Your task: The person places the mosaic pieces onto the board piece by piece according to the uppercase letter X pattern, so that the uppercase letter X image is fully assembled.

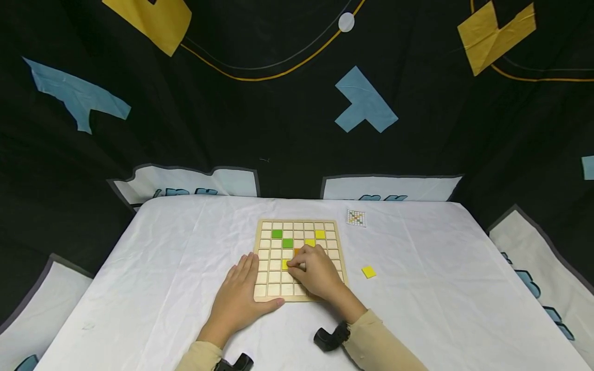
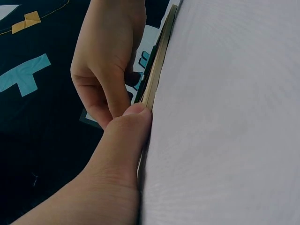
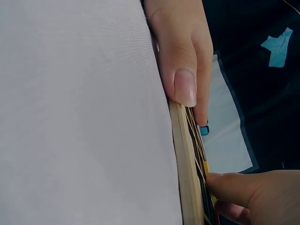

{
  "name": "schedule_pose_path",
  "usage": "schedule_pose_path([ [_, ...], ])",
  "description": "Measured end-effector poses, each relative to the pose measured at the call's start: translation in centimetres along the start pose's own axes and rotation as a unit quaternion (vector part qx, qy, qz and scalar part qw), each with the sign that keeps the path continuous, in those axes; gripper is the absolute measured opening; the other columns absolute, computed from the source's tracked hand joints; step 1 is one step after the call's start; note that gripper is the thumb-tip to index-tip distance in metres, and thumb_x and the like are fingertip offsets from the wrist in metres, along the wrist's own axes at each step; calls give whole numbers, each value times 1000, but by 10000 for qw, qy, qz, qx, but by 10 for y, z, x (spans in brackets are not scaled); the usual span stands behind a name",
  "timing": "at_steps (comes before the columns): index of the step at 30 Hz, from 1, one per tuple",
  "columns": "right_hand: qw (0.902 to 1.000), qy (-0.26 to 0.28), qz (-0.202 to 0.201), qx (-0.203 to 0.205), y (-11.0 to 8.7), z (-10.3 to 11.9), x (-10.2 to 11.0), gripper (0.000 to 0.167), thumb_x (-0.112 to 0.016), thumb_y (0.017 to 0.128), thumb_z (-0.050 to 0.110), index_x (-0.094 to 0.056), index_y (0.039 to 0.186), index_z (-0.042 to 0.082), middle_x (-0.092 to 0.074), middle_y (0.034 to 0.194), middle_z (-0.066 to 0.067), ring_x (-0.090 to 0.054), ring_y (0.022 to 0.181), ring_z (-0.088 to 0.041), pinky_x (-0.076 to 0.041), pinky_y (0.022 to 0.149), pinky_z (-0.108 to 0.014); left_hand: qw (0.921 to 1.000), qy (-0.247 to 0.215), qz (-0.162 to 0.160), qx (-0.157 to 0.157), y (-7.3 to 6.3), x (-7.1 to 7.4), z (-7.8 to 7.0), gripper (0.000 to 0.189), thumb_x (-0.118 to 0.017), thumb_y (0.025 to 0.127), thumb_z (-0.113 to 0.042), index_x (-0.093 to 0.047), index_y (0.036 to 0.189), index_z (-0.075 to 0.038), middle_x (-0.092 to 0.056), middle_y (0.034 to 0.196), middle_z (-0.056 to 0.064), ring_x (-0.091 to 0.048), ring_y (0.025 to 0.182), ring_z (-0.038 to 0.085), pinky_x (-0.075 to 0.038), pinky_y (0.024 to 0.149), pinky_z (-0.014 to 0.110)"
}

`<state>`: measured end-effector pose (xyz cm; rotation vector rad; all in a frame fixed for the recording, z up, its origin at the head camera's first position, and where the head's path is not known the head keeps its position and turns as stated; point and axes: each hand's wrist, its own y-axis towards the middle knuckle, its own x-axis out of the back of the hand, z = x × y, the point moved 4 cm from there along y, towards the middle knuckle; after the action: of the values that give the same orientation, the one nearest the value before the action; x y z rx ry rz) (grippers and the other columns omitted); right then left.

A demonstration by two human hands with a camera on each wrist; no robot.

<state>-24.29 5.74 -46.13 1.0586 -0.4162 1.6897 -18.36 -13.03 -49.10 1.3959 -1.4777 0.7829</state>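
Observation:
A square wooden grid board (image 1: 273,298) lies on the white cloth. My left hand (image 1: 238,296) rests at its lower left corner, fingers extended along the left side and thumb (image 2: 136,112) against the near edge. Over the middle of the board, my right hand (image 1: 317,271) pinches a yellow tile (image 1: 285,264) at a left-of-centre cell. In the right wrist view this yellow tile (image 3: 206,167) shows at the thumb tip. Two green tiles (image 1: 277,234) and two more yellow tiles (image 1: 320,234) sit in upper cells. An orange tile (image 1: 297,252) is partly hidden by the right hand.
One loose yellow tile (image 1: 368,272) lies on the cloth right of the board. A small card with a coloured grid pattern (image 1: 356,218) lies beyond the board's upper right corner. The white-covered table (image 1: 441,288) ends before a dark patterned curtain (image 1: 287,144).

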Motion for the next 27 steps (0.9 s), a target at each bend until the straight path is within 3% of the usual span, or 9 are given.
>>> schedule_pose_path([
  [7,9998,-30,157,-87,-10,-9,12,7,-75,89,28,-78,94,24,-66,94,13,-49,83,-9,-44,71,-22,10000,-18,35,21,1,-2,0,125,-56,73,-87,-23,156,1,-23,165,15,-20,153,33,-22,125,50],
  [18,9968,182,231,-739,-26,-57,50,14,-75,89,22,-76,103,23,-63,90,14,-49,84,-11,-42,72,-27,9999,-119,-42,57,0,1,0,125,-61,72,-83,-24,156,1,-23,164,15,-21,153,33,-22,124,51],
  [27,9939,-319,247,-1030,-55,-92,82,26,-73,90,19,-73,116,18,-63,93,9,-52,88,-13,-45,75,-30,9999,-137,-19,35,0,-1,0,125,-60,72,-84,-23,156,1,-23,164,15,-20,153,33,-22,125,51],
])
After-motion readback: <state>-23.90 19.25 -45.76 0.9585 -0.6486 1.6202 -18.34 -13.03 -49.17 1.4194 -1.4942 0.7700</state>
